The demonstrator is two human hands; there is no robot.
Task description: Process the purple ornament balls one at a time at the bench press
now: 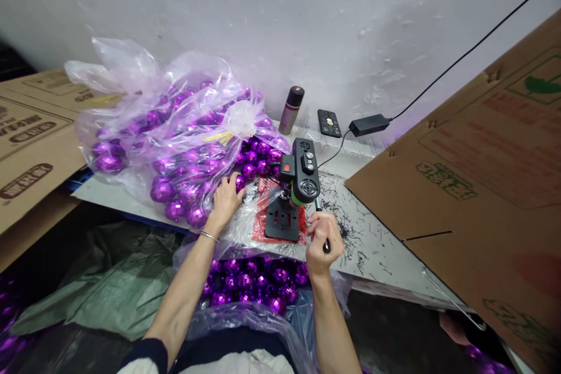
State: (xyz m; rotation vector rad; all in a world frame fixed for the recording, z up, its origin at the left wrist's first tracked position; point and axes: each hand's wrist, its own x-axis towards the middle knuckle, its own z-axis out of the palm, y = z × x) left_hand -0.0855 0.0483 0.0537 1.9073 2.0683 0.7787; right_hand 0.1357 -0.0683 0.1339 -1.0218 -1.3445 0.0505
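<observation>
My left hand (227, 198) has its fingers and thumb round a shiny purple faceted ball (239, 182), beside the pile spilling from a clear plastic bag (193, 105). In a fist, my right hand (325, 239) grips the black-tipped lever (326, 245) of a small black bench machine (307, 172). This machine has round vents on top, a red switch and a slotted base plate (283, 221) on a red sheet (259, 228). More purple balls (245, 280) fill a plastic-lined space below the table edge, in front of my body.
Cardboard boxes stand at the left (35, 134) and right (473, 187). Along the wall are a tumbler (291, 110), a phone (329, 123) and a power adapter (369, 125) with its cable. Small black scraps (366, 245) litter the white tabletop.
</observation>
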